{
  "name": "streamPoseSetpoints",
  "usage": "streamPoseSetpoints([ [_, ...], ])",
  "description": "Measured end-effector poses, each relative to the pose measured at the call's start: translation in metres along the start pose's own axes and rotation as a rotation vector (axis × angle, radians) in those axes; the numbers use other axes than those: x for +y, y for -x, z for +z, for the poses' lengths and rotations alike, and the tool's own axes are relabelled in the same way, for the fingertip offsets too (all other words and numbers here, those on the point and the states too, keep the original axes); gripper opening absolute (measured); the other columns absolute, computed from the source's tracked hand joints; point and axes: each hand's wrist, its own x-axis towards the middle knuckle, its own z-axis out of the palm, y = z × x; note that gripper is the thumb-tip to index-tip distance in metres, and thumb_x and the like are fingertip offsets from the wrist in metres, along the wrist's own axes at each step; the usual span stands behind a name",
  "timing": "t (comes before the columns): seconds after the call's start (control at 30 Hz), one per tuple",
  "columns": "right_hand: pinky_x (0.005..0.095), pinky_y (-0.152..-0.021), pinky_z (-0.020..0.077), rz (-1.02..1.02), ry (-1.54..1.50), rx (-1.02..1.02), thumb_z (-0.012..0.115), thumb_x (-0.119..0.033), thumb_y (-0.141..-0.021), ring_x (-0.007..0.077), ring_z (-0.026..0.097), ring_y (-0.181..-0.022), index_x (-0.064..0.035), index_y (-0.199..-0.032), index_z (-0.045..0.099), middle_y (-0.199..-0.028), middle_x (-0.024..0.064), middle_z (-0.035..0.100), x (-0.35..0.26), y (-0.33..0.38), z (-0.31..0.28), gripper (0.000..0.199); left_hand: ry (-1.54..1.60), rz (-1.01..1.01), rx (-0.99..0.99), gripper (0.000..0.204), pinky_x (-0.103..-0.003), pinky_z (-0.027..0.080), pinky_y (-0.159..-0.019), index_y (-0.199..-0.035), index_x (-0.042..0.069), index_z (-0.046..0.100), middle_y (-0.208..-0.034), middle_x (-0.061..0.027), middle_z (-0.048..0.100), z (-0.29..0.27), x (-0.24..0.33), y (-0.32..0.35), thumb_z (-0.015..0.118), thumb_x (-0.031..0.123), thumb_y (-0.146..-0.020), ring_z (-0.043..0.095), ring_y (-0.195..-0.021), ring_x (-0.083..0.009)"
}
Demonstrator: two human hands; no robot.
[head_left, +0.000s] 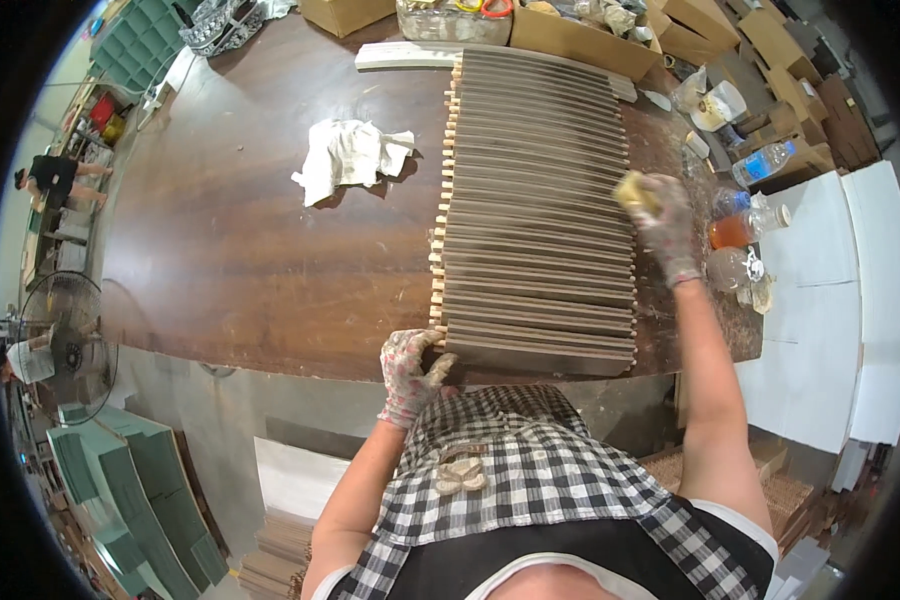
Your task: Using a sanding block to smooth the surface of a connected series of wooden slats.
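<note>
The row of dark slats [540, 215], judged stiff, collectively heavy and best held by the ends, lies on the brown table [270, 275] between the gloved left hand [408, 376] at its near-left corner, closure indeterminable, and the gloved right hand [669, 230] grasping a yellow sponge [633, 193], presumably light and soft, by its right edge.

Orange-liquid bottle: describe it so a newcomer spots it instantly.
On the big brown table, find the row of dark strips. Look right, past the gloved right hand, to the containers along the table's right edge. The bottle is the one holding orange liquid; the containers next to it look clear or bluish.
</note>
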Motion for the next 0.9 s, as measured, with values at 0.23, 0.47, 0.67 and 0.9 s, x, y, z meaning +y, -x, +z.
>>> streamPoseSetpoints([
  [0.23,0.0424,-0.088,0.0497,-0.315,-0.258,-0.094,0.077,-0.012,-0.072,0.0273,0.057,-0.105,-0.0160,-0.105,0.069,-0.113,0.0080,0.062,-0.172,-0.053,0.087,0.034,-0.088,-0.084,-0.016,0.039,-0.041,0.050,-0.079,-0.099,0.007,0.065,-0.096,-0.0122,0.066,0.001,0.006,0.001,0.084,0.020,-0.067,0.061,-0.090,-0.0322],
  [0.47,0.0420,-0.094,0.0443,-0.408,-0.134,-0.181,0.076,-0.022,-0.077,0.0255,0.052,-0.111,-0.0196,-0.113,0.069,-0.121,0.0034,0.056,-0.157,-0.039,0.087,0.037,0.016,-0.222,0.003,0.038,-0.040,0.052,-0.077,-0.098,0.006,0.067,-0.093,-0.0117,0.067,0.003,0.005,0.006,0.085,0.021,-0.067,0.063,-0.088,-0.0313],
  [0.67,0.0407,-0.092,0.0510,-0.249,-0.148,-0.106,0.077,-0.014,-0.075,0.0262,0.062,-0.102,-0.0134,-0.104,0.065,-0.110,0.0096,0.065,0.015,0.014,-0.009,0.032,0.006,-0.200,0.011,0.036,-0.039,0.051,-0.076,-0.096,0.005,0.068,-0.090,-0.0112,0.067,0.004,0.002,0.007,0.085,0.019,-0.066,0.063,-0.086,-0.0309],
  [0.9,0.0414,-0.089,0.0518,-0.147,-0.139,0.006,0.080,-0.016,-0.074,0.0281,0.060,-0.103,-0.0132,-0.108,0.064,-0.109,0.0098,0.063,-0.004,0.041,-0.018,0.038,0.015,-0.223,0.017,0.036,-0.039,0.052,-0.077,-0.098,0.005,0.069,-0.092,-0.0118,0.068,0.003,0.006,0.003,0.084,0.016,-0.067,0.063,-0.087,-0.0305],
])
